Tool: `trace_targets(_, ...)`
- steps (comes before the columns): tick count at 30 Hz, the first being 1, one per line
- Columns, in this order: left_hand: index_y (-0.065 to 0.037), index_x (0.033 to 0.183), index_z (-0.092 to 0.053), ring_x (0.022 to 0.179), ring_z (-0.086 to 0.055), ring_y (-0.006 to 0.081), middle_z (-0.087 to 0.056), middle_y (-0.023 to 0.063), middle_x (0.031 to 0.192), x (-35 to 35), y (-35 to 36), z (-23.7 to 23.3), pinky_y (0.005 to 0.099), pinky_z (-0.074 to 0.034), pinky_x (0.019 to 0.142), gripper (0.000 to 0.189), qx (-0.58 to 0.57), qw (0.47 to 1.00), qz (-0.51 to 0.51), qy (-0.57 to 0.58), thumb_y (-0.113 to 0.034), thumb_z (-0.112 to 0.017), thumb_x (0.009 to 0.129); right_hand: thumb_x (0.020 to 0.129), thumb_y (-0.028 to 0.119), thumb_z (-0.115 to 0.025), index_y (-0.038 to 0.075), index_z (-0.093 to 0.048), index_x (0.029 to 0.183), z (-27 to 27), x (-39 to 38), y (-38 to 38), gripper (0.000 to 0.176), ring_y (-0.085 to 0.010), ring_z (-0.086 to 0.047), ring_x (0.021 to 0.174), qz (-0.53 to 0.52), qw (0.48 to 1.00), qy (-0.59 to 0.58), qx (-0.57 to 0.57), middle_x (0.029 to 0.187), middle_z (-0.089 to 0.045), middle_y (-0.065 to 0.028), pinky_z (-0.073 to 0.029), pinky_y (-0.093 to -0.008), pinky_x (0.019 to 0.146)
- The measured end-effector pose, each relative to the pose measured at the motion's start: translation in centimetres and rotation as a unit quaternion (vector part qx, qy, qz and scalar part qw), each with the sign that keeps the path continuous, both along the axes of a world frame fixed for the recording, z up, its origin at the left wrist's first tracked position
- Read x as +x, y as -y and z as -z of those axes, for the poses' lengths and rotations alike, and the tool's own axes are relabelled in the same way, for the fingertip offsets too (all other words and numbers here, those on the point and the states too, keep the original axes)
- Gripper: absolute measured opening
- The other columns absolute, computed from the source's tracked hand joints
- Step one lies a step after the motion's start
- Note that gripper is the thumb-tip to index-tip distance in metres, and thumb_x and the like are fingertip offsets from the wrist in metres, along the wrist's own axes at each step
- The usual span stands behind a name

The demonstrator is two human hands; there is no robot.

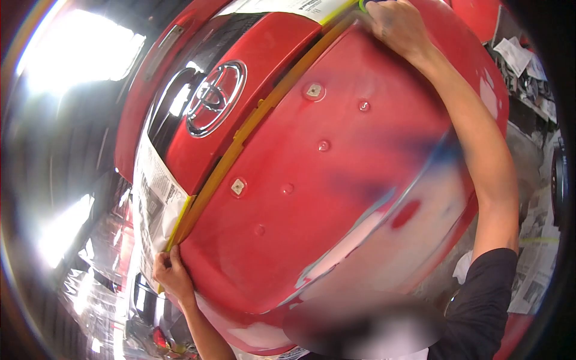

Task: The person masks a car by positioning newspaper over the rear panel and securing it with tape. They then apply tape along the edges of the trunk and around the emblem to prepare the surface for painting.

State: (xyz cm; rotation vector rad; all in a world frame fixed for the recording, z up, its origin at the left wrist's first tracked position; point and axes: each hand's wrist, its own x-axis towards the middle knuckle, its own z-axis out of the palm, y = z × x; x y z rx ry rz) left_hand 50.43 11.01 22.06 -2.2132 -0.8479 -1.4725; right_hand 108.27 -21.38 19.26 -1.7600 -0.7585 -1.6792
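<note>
A red car's rear panel (312,144) fills the middle, sanded and patchy with grey and blue areas. Along its upper edge runs a yellow-brown strip (282,90). At the lower left, my left hand (173,277) has its finger and thumb closed at the end of yellow-green masking tape (179,223), which borders a newspaper sheet (157,195). My right hand (399,29) is at the top, its fingers curled by a green ring (362,5) that looks like a tape roll, partly cut off by the frame. Another newspaper sheet (300,7) lies beside it.
A chrome emblem (216,98) sits on the glossy red section beyond the strip. White clips (238,187) and several small round studs dot the panel. Clear plastic sheeting (90,300) hangs at the lower left. Crumpled paper (515,55) and other clutter lie at the right.
</note>
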Motion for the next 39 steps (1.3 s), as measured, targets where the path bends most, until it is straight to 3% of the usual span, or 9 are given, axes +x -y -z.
trace_targets(15,0.001,0.082,-0.062,0.060,-0.050,0.0169,-0.059,0.0084,0.066,0.5,1.8,-1.0,0.0366,-0.042,0.058,0.025,-0.015,1.000,-0.013,-0.016,-0.012,-0.079,0.094,0.093,0.037,-0.071,0.003,-0.071,0.075,-0.1,1.3,-0.8,0.039,-0.0356,-0.072,0.069,0.004,1.000,-0.014,-0.007,0.074,-0.072,-0.0186,-0.055,-0.0496,0.069)
trace_targets(17,0.000,0.087,-0.062,0.060,-0.052,0.0139,-0.058,0.0052,0.067,2.5,4.5,-1.7,0.0331,-0.042,0.056,0.020,0.038,0.996,0.075,-0.013,-0.009,-0.078,0.093,0.094,0.037,-0.071,0.003,-0.071,0.075,-0.2,0.7,-0.8,0.039,-0.0350,-0.072,0.072,0.013,0.999,-0.042,-0.003,0.074,-0.072,-0.0185,-0.056,-0.0491,0.070)
trace_targets(23,-0.001,0.112,-0.070,0.098,-0.064,0.0397,-0.067,0.0167,0.103,19.7,13.7,-5.4,0.0493,-0.048,0.089,0.035,0.231,0.885,0.317,-0.250,-0.010,-0.084,0.082,0.094,0.038,-0.071,0.003,-0.072,0.076,-0.1,0.8,-1.3,0.039,-0.0332,-0.073,0.073,0.045,0.999,-0.023,0.014,0.076,-0.073,-0.0175,-0.056,-0.0473,0.075)
trace_targets(27,-0.003,0.120,-0.065,0.118,-0.057,0.0387,-0.060,0.0180,0.128,34.1,15.3,-6.3,0.0529,-0.044,0.098,0.042,0.331,0.842,0.329,-0.269,-0.023,-0.080,0.087,0.098,0.032,-0.068,-0.001,-0.068,0.085,-0.1,0.7,-1.3,0.035,-0.0368,-0.071,0.080,0.023,0.993,-0.110,-0.017,0.080,-0.072,-0.0183,-0.057,-0.0490,0.083)
trace_targets(28,-0.004,0.121,-0.066,0.120,-0.057,0.0383,-0.060,0.0170,0.131,37.1,16.2,-6.4,0.0530,-0.044,0.100,0.041,0.351,0.843,0.317,-0.255,-0.024,-0.080,0.088,0.100,0.046,-0.065,0.004,-0.067,0.078,0.3,2.3,-1.5,0.048,-0.0370,-0.067,0.067,0.022,1.000,-0.014,0.005,0.069,-0.068,-0.0155,-0.051,-0.0499,0.065)
trace_targets(29,-0.005,0.123,-0.065,0.124,-0.055,0.0364,-0.057,0.0154,0.137,39.9,16.9,-6.8,0.0535,-0.043,0.098,0.042,0.339,0.848,0.304,-0.271,-0.022,-0.080,0.087,0.100,0.046,-0.065,0.004,-0.067,0.078,0.2,2.4,-1.4,0.048,-0.0370,-0.067,0.067,0.027,1.000,-0.013,0.007,0.069,-0.068,-0.0155,-0.051,-0.0499,0.065)
trace_targets(37,-0.004,0.099,-0.074,0.115,-0.060,0.0369,-0.072,0.0153,0.106,48.9,18.3,-8.0,0.0557,-0.040,0.100,0.032,0.326,0.866,0.302,-0.231,-0.031,-0.081,0.085,0.097,0.039,-0.069,0.004,-0.069,0.077,0.3,2.0,-0.7,0.040,-0.0333,-0.069,0.070,-0.024,0.997,-0.075,-0.020,0.072,-0.070,-0.0152,-0.054,-0.0474,0.070)
trace_targets(38,-0.002,0.118,-0.071,0.120,-0.057,0.0364,-0.067,0.0183,0.119,48.7,18.3,-8.0,0.0553,-0.041,0.099,0.044,0.321,0.867,0.283,-0.256,-0.024,-0.083,0.083,0.095,0.037,-0.070,0.005,-0.069,0.076,0.4,1.8,-0.3,0.037,-0.0320,-0.072,0.072,-0.037,0.995,-0.085,-0.029,0.074,-0.071,-0.0161,-0.056,-0.0451,0.073)
trace_targets(39,-0.002,0.118,-0.071,0.120,-0.057,0.0364,-0.067,0.0183,0.119,48.8,18.3,-7.9,0.0553,-0.041,0.099,0.044,0.322,0.866,0.284,-0.258,-0.024,-0.083,0.083,0.095,0.037,-0.070,0.005,-0.069,0.076,0.7,1.6,0.3,0.037,-0.0320,-0.072,0.072,-0.036,0.995,-0.087,-0.027,0.074,-0.071,-0.0161,-0.056,-0.0451,0.073)
